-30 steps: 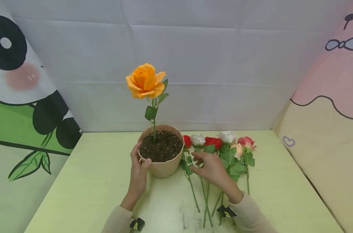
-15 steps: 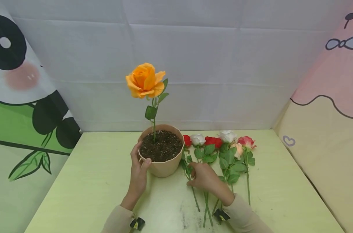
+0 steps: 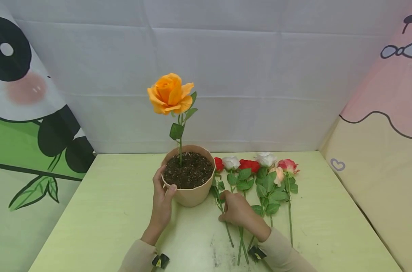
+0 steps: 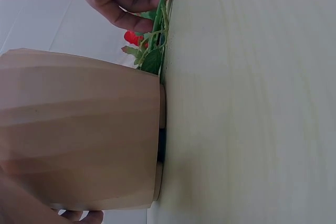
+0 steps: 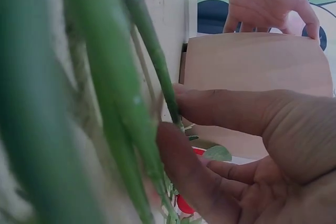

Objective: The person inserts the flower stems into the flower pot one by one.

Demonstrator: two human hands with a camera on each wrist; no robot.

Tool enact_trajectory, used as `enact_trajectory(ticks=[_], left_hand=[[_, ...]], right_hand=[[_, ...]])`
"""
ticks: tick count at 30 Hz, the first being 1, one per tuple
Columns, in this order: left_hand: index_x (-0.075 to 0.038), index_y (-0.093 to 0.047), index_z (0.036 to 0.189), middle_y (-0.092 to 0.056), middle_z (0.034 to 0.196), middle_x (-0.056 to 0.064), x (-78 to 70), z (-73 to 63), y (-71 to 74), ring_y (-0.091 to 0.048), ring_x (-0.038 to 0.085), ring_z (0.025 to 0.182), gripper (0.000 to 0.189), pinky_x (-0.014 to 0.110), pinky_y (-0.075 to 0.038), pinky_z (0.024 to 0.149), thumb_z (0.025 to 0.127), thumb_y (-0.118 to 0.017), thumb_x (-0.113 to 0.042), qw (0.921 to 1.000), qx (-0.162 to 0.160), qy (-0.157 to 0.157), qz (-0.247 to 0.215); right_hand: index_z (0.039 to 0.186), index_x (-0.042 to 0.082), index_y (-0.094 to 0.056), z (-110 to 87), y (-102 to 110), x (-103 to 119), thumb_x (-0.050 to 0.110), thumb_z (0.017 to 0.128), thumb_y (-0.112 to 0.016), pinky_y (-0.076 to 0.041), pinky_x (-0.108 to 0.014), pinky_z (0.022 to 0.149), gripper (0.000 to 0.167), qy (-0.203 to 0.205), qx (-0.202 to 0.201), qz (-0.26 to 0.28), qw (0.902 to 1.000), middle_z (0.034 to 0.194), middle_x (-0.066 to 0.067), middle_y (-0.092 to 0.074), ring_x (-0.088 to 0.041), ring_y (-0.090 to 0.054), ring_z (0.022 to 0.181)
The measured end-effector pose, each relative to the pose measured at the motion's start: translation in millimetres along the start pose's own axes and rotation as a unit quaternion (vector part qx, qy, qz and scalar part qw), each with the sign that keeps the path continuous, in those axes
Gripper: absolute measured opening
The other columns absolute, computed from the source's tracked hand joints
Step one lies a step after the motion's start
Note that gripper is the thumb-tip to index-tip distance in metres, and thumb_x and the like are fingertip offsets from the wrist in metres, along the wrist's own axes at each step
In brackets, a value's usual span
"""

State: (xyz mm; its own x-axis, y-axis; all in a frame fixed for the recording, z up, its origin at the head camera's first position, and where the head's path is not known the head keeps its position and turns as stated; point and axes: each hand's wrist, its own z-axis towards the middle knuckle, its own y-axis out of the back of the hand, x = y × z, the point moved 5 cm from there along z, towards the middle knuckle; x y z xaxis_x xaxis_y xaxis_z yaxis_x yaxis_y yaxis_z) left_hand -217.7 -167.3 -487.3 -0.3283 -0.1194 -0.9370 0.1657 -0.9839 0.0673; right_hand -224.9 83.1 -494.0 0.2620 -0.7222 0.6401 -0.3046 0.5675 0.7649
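Observation:
A beige flowerpot (image 3: 191, 197) filled with dark soil (image 3: 192, 172) stands on the table. One orange rose (image 3: 169, 95) rises upright from the soil. My left hand (image 3: 161, 206) holds the pot at its left side, the thumb at the front near the rim. Just right of the pot lies a red rose (image 3: 218, 164). My right hand (image 3: 240, 212) pinches its green stem (image 5: 157, 59) between thumb and forefinger, low over the table. In the left wrist view, the leaves of that rose show beside the pot's base, beneath the right hand's fingers.
Further right lie a white rose (image 3: 231, 163), another red rose (image 3: 249, 166), a second white rose (image 3: 265, 159), a peach rose (image 3: 278, 176) and a pink rose (image 3: 287, 166). Some stems cross near the right sleeve. A white cloth backdrop (image 3: 226, 87) borders the table's back.
My right hand has come down and slightly toward me, from above the flowers to the leftmost red rose's stem, its fingers closing in. The left hand and the pot have stayed put.

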Motion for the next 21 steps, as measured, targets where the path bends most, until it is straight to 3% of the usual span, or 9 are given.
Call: enact_trajectory(ticks=[7,11,14,17,21], left_hand=[[-0.019,-0.025,0.173,-0.024,0.18,0.012,0.2,0.4,0.0,-0.031,0.038,0.161,0.07,0.019,-0.034,0.118,0.109,-0.053,-0.016,1.0,0.001,-0.005,-0.004],[-0.019,-0.025,0.173,-0.024,0.18,0.012,0.7,0.2,0.0,-0.031,0.038,0.161,0.07,0.019,-0.034,0.118,0.109,-0.053,-0.016,1.0,0.001,-0.004,-0.004],[-0.019,-0.025,0.173,-0.023,0.18,0.012,1.2,0.1,0.1,-0.03,0.038,0.161,0.07,0.019,-0.034,0.118,0.109,-0.053,-0.016,1.0,0.002,-0.004,-0.003],[-0.021,-0.024,0.174,-0.023,0.181,0.011,1.9,-0.1,0.2,-0.031,0.038,0.161,0.07,0.019,-0.035,0.117,0.11,-0.052,-0.017,1.0,0.004,-0.006,-0.002],[-0.022,-0.023,0.174,-0.022,0.181,0.01,3.3,-0.1,0.4,-0.031,0.038,0.161,0.07,0.019,-0.036,0.116,0.111,-0.05,-0.018,0.9999,0.008,-0.009,-0.002]], right_hand=[[0.129,-0.009,-0.066,1.3,-6,-7,-0.003,0.08,-0.091,-0.049,-0.032,0.06,0.055,0.024,-0.005,0.022,0.9995,0.069,0.005,-0.06,-0.012,-0.055,0.058],[0.13,-0.008,-0.063,9.0,-18,-27,0.0,0.083,-0.09,-0.051,-0.032,0.06,0.055,0.049,-0.004,0.023,0.9985,0.071,0.006,-0.061,-0.008,-0.057,0.053],[0.131,-0.008,-0.061,8.3,-18,-28,-0.002,0.084,-0.089,-0.054,-0.03,0.057,0.055,0.042,0.004,0.049,0.9979,0.073,0.004,-0.062,-0.008,-0.061,0.048],[0.131,-0.008,-0.062,-0.1,-6,-11,-0.008,0.083,-0.087,-0.055,-0.03,0.056,0.055,0.014,0.016,0.088,0.9959,0.072,0.0,-0.064,-0.014,-0.064,0.045],[0.134,-0.007,-0.061,-1.7,-4,-9,-0.011,0.085,-0.085,-0.052,-0.029,0.057,0.055,0.002,0.025,0.095,0.9952,0.073,-0.001,-0.066,-0.018,-0.066,0.047]])
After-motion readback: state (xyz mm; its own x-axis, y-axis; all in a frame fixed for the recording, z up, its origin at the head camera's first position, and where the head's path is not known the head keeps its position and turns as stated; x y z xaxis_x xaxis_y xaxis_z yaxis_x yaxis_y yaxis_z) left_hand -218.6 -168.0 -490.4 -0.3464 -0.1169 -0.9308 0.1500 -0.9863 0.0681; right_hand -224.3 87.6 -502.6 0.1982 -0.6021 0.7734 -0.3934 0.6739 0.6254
